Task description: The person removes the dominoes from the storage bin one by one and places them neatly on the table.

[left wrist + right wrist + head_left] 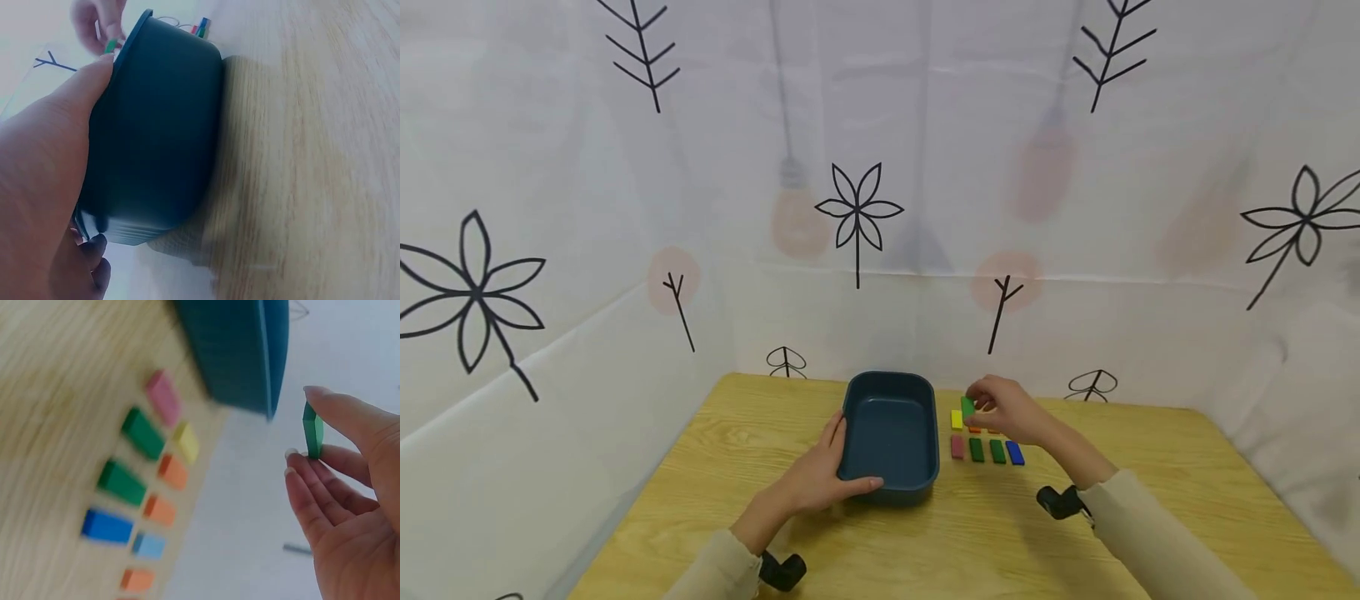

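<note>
A dark blue rectangular plastic bin (901,497) stands on the table with nothing inside it. My left hand (815,473) holds it at its near left corner, thumb along the near rim and fingers on the left side. To the right of the bin, my right hand (1013,410) pinches a small green block (314,432) between thumb and fingertips, raised above the table. Below it lie small blocks in two rows. The near row has a pink block (957,447), two green ones and a blue block (1015,453). Behind are a yellow block (956,419) and orange ones, partly hidden by the hand.
The light wood table (722,467) ends at a white cloth backdrop (910,317) printed with plants and lamps. Also in the back row, the right wrist view shows a light blue block (149,545) and another orange block (137,579).
</note>
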### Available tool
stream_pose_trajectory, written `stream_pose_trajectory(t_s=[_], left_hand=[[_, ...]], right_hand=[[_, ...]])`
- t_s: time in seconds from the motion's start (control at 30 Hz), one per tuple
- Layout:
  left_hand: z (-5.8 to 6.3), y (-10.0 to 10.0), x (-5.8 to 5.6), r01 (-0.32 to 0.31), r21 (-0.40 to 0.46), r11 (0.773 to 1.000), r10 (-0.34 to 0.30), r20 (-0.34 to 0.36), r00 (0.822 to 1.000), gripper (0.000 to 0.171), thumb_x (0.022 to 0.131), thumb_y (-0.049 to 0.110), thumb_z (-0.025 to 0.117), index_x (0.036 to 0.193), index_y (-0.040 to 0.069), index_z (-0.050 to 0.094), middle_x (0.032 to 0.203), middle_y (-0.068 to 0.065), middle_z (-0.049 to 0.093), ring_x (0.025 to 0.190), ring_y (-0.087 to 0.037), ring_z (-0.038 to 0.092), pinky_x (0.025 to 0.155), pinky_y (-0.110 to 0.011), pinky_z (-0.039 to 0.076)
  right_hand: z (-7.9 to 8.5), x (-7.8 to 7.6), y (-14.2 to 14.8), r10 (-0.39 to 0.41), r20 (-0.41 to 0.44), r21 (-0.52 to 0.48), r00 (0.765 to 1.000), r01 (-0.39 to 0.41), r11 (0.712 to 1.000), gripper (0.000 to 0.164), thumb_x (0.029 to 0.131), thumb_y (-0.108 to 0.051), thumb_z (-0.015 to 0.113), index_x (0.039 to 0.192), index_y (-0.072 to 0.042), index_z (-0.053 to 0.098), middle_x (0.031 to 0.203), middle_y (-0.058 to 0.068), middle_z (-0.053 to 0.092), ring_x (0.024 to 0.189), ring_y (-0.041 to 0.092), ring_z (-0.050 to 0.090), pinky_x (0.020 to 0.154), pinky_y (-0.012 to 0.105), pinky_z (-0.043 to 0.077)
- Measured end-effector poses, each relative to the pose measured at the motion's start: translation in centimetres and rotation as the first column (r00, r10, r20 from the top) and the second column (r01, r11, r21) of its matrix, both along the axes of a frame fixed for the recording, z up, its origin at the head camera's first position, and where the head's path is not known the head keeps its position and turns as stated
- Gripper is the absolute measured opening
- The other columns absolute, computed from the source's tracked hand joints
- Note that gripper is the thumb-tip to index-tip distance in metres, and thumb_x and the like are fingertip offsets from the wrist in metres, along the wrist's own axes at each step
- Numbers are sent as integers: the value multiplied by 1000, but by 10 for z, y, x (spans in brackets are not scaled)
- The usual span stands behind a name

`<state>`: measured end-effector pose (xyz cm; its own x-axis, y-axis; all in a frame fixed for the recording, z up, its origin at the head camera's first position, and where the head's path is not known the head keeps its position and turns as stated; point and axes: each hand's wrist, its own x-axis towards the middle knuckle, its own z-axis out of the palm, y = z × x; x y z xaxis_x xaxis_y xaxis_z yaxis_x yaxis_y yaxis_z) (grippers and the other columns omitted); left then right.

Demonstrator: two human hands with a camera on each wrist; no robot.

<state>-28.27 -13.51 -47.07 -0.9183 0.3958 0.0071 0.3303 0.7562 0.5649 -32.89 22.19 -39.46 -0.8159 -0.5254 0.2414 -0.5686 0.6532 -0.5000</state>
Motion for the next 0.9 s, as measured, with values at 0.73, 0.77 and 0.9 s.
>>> stream_pose_trajectory(t_s=[0.73,0.77,0.9], left_hand=[[-2,-8,-1,-18,25,1000,19,-58,998,117,88,80,56,166,12,3,173,-7,-3,150,-40,31,114,-59,36],[0,-10,-2,-16,20,1000,17,-75,997,115,89,80,54,166,11,3,173,-7,-2,150,-39,31,114,-59,36],[9,-21,-6,13,-3,1000,-14,-169,986,98,99,71,46,165,9,10,172,-11,6,151,-37,29,117,-58,33]], right_hand=[[-66,15,101,-121,103,100,987,111,989,39,85,-12,83,114,10,67,104,14,65,91,28,62,76,41,55],[-68,14,102,-128,110,100,986,117,988,41,85,-13,84,113,11,67,104,14,65,91,27,61,77,42,55],[-67,15,104,-136,121,99,983,125,987,46,85,-13,83,119,13,64,109,19,64,94,30,61,78,44,55]])
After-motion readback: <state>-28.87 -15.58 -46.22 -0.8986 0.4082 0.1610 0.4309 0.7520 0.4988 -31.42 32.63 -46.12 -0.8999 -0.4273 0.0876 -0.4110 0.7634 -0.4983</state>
